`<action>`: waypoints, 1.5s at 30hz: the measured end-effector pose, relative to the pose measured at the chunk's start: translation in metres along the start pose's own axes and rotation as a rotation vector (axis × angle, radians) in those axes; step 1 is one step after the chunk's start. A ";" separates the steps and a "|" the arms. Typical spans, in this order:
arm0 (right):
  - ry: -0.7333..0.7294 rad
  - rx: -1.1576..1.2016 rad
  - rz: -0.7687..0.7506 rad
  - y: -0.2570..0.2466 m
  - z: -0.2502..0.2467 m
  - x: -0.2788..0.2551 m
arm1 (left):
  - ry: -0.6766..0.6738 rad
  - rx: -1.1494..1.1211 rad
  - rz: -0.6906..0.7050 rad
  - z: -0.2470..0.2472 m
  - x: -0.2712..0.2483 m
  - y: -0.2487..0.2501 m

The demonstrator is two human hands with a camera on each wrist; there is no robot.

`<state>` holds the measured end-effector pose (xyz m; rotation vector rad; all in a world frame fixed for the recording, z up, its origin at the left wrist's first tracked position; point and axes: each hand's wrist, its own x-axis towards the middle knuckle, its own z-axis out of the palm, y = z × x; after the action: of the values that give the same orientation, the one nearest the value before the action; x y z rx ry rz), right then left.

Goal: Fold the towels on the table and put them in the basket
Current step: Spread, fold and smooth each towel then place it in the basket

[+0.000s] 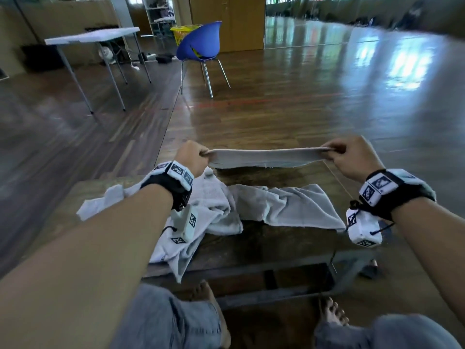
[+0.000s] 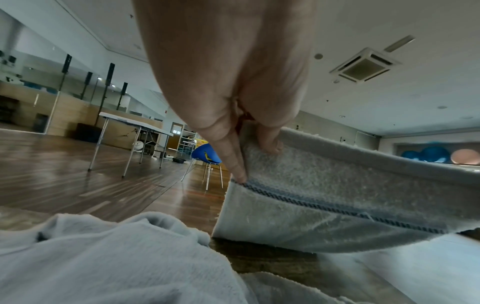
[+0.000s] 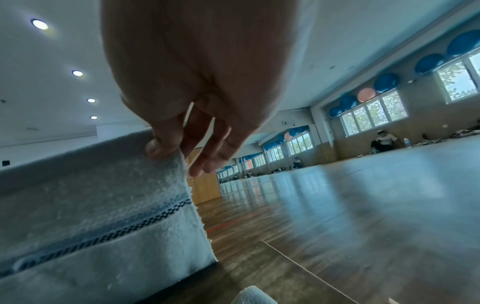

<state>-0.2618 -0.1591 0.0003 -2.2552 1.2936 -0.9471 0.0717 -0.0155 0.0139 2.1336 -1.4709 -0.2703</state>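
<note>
A grey towel (image 1: 264, 157) with a dark stitched stripe (image 2: 324, 205) hangs stretched between my two hands above the far edge of the low wooden table (image 1: 264, 243). My left hand (image 1: 193, 157) pinches its left corner and my right hand (image 1: 349, 154) pinches its right corner (image 3: 171, 162). Its lower edge hangs just above the tabletop. Two more pale towels lie crumpled on the table: one (image 1: 201, 222) under my left forearm, hanging over the front edge, and another (image 1: 289, 207) in the middle. A yellow basket (image 1: 182, 34) stands far behind a blue chair.
The blue chair (image 1: 201, 46) stands on the wooden floor well beyond the table. A white folding table (image 1: 93, 36) is at the far left. My knees and bare feet are under the table's near edge. People sit by the windows (image 3: 384, 142) at the far right.
</note>
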 end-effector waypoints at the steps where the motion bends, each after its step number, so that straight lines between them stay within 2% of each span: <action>1: -0.006 0.034 -0.007 -0.006 -0.009 -0.014 | -0.013 -0.007 -0.016 -0.007 -0.014 0.003; 3: -0.008 0.091 -0.039 -0.020 -0.026 -0.040 | -0.006 -0.036 -0.028 -0.022 -0.039 0.010; 7: 0.009 0.200 -0.086 -0.045 -0.059 -0.085 | 0.041 -0.170 0.031 -0.049 -0.086 0.023; 10: -0.081 0.310 -0.044 -0.058 -0.084 -0.112 | 0.006 -0.124 0.094 -0.066 -0.117 0.034; 12: -0.186 0.309 -0.004 -0.063 -0.096 -0.129 | -0.123 -0.065 0.077 -0.073 -0.134 0.038; 16: -0.452 0.321 0.130 -0.057 -0.110 -0.150 | -0.567 -0.227 -0.075 -0.071 -0.157 0.029; 18: -0.545 0.268 0.205 -0.048 -0.101 -0.152 | -0.661 -0.275 -0.129 -0.057 -0.158 0.020; 21: -0.555 0.179 0.275 -0.027 -0.073 -0.144 | -0.586 -0.239 -0.140 -0.029 -0.140 0.010; 25: -0.400 0.044 0.271 0.002 -0.028 -0.109 | -0.437 -0.121 -0.111 0.005 -0.089 -0.008; 28: -0.291 -0.052 0.241 0.020 0.008 -0.070 | -0.268 0.010 -0.037 0.028 -0.044 -0.014; 32: -0.163 -0.142 0.195 0.045 0.061 -0.003 | -0.070 0.052 -0.078 0.061 0.032 -0.027; 34: -0.134 -0.171 0.189 0.060 0.089 0.028 | -0.017 0.087 -0.128 0.081 0.065 -0.037; 37: -0.147 -0.203 0.217 0.082 0.126 0.059 | -0.062 0.116 -0.168 0.114 0.100 -0.055; 41: -0.358 -0.299 0.217 0.105 0.167 0.065 | -0.296 0.273 -0.106 0.147 0.113 -0.075; 45: -0.371 -0.291 0.226 0.111 0.177 0.056 | -0.277 0.326 -0.117 0.152 0.113 -0.073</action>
<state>-0.1838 -0.2658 -0.1709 -2.2828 1.5414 -0.2568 0.1062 -0.1463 -0.1375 2.5299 -1.6380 -0.4068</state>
